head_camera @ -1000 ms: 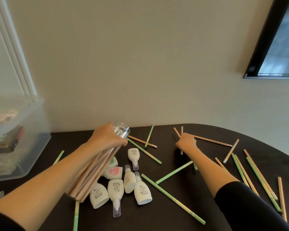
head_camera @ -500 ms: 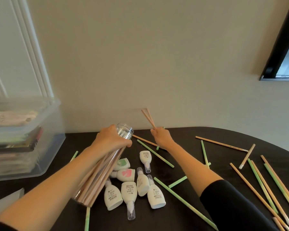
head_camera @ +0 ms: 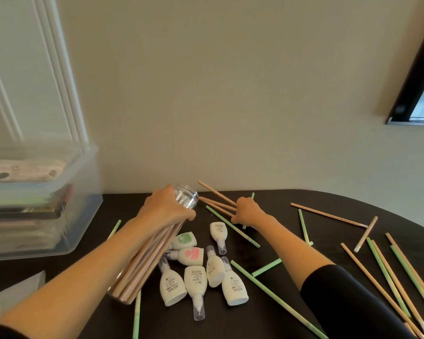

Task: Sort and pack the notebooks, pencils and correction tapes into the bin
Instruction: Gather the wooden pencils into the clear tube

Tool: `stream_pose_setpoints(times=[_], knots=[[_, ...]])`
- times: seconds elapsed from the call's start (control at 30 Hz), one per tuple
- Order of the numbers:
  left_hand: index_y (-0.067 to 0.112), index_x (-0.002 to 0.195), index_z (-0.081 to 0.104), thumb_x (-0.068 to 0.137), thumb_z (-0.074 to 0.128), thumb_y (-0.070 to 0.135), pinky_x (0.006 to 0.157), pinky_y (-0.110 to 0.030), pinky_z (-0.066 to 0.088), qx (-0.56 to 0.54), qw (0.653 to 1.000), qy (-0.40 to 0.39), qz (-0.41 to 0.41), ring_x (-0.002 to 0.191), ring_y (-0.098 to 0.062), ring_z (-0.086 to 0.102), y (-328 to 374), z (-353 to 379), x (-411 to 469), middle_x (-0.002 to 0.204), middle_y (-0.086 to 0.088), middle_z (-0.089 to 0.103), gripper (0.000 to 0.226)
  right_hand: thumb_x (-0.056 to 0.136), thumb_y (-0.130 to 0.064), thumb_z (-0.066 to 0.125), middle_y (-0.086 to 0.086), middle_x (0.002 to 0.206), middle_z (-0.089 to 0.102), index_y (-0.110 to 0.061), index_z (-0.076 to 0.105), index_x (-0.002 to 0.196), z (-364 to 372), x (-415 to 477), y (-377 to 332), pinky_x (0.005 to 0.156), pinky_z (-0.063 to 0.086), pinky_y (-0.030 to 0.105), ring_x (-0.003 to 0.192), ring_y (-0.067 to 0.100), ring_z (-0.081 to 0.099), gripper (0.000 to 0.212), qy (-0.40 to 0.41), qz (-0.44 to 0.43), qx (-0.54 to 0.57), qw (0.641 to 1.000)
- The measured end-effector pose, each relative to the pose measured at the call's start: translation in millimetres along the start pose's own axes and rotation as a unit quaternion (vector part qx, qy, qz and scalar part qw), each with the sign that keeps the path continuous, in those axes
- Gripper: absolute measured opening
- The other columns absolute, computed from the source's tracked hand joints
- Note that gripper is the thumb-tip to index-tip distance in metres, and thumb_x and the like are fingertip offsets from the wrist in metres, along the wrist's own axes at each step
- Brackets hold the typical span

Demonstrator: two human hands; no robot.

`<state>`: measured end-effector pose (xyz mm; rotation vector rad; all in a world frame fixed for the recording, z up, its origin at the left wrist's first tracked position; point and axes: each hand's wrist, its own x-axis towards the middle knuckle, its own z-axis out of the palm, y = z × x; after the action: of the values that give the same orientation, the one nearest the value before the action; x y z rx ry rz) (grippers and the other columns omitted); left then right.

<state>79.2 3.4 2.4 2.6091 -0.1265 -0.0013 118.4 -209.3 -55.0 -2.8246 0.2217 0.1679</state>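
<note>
My left hand [head_camera: 167,210] grips a clear tube [head_camera: 185,199] near its open mouth; the tube lies tilted and is full of wooden pencils [head_camera: 142,265]. My right hand [head_camera: 246,211] holds a few wooden pencils [head_camera: 216,200], their tips pointing left toward the tube's mouth. Several white correction tapes [head_camera: 195,275] lie in a cluster on the dark table [head_camera: 267,302] between my forearms. Green and wooden pencils [head_camera: 387,272] are scattered over the right of the table. A clear plastic bin [head_camera: 66,231] at the left holds stacked notebooks [head_camera: 27,170].
A green pencil [head_camera: 231,226] lies just under my right hand, another [head_camera: 114,228] next to the bin. A pale sheet [head_camera: 15,287] sits at the front left table edge. The wall stands close behind the table, a dark-framed window [head_camera: 416,77] at the right.
My right hand picked up wooden pencils from the right, lifted them and brought them left, tips now level with the tube's mouth. My left hand kept hold of the tube.
</note>
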Motion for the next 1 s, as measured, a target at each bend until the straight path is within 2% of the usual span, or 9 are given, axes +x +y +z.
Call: stream_pose_setpoints(times=[0.13,0.3,0.43,0.5,0.6,0.67,0.8,0.9,1.0], knots=[[0.019,0.108,0.044,0.064,0.075,0.039,0.06,-0.023,0.034,-0.007,1.0,-0.004,0.003,0.081,-0.012,0.048,-3.3,0.7,-3.7,0.093,0.002,0.049,0.057,0.093,-0.025,0.051,0.01,0.097,0.058,-0.004,0.054,0.113,-0.8,-4.8,1.3,0.069,0.044,0.028,0.079,0.02,0.054,0.029,0.044,-0.003,0.01,0.999],[0.019,0.111,0.044,0.063,0.074,0.041,0.059,-0.022,0.034,-0.016,1.0,-0.009,0.007,0.081,-0.012,0.047,-0.7,1.7,-22.6,0.083,0.007,0.044,0.06,0.1,-0.022,0.034,0.016,0.101,0.06,0.001,0.055,0.115,-8.9,-25.7,-5.8,0.075,0.04,0.033,0.081,0.021,0.048,0.035,0.04,-0.048,0.015,0.998],[0.018,0.115,0.044,0.063,0.073,0.042,0.071,-0.027,0.04,-0.002,1.0,-0.009,0.012,0.091,-0.017,0.051,-1.9,-3.9,-38.3,0.1,0.001,0.051,0.063,0.1,-0.017,0.034,0.014,0.097,0.062,-0.006,0.052,0.11,-14.9,-47.9,-4.8,0.075,0.047,0.037,0.081,0.026,0.058,0.024,0.091,-0.076,0.054,0.991],[0.019,0.114,0.045,0.063,0.073,0.041,0.075,-0.028,0.042,0.007,1.0,-0.004,0.019,0.095,-0.019,0.053,-3.2,-9.0,-45.1,0.105,-0.001,0.054,0.062,0.099,-0.016,0.035,0.008,0.087,0.061,-0.013,0.05,0.108,-19.8,-58.4,-4.4,0.067,0.048,0.035,0.073,0.023,0.058,0.017,0.119,-0.101,0.053,0.986],[0.02,0.113,0.046,0.063,0.073,0.04,0.076,-0.029,0.044,0.019,0.999,-0.009,0.041,0.096,-0.02,0.054,-6.1,-15.7,-59.6,0.108,-0.001,0.056,0.059,0.099,-0.016,0.035,-0.001,0.072,0.051,-0.019,0.049,0.098,-25.5,-77.8,-6.9,0.056,0.038,0.026,0.059,0.014,0.046,0.014,0.122,-0.145,0.005,0.982],[0.022,0.111,0.045,0.063,0.073,0.039,0.073,-0.027,0.044,0.02,0.998,-0.018,0.06,0.093,-0.018,0.055,-7.9,-17.2,-69.7,0.105,0.001,0.056,0.058,0.098,-0.014,0.034,0.001,0.075,0.052,-0.018,0.049,0.092,-27.7,-92.0,-8.4,0.06,0.038,0.029,0.062,0.015,0.045,0.016,0.107,-0.172,-0.023,0.979],[0.023,0.101,0.047,0.062,0.073,0.038,0.071,-0.028,0.05,0.016,0.996,-0.027,0.08,0.082,-0.012,0.056,-14.5,-17.8,-87.2,0.092,0.005,0.058,0.049,0.096,-0.011,0.037,0.004,0.079,0.055,-0.012,0.053,0.095,-29.4,-120.0,-11.7,0.068,0.039,0.033,0.074,0.02,0.048,0.017,0.102,-0.242,-0.077,0.962],[0.024,0.1,0.048,0.06,0.074,0.041,0.075,-0.031,0.054,0.012,0.993,-0.058,0.098,0.082,-0.011,0.058,-18.8,-20.1,-96.1,0.092,0.005,0.058,0.051,0.093,-0.003,0.038,0.008,0.087,0.06,-0.013,0.053,0.097,-31.7,-130.3,-14.3,0.07,0.036,0.031,0.079,0.023,0.049,0.018,0.158,-0.283,-0.14,0.936],[0.025,0.1,0.047,0.062,0.074,0.043,0.067,-0.024,0.05,0.039,0.986,-0.099,0.128,0.079,-0.008,0.056,-20.7,-23.5,-104.8,0.093,0.006,0.057,0.05,0.093,-0.001,0.039,0.005,0.096,0.058,-0.016,0.054,0.111,-37.5,-135.2,-15.5,0.072,0.026,0.025,0.087,0.021,0.048,0.028,0.227,-0.301,-0.182,0.909]])
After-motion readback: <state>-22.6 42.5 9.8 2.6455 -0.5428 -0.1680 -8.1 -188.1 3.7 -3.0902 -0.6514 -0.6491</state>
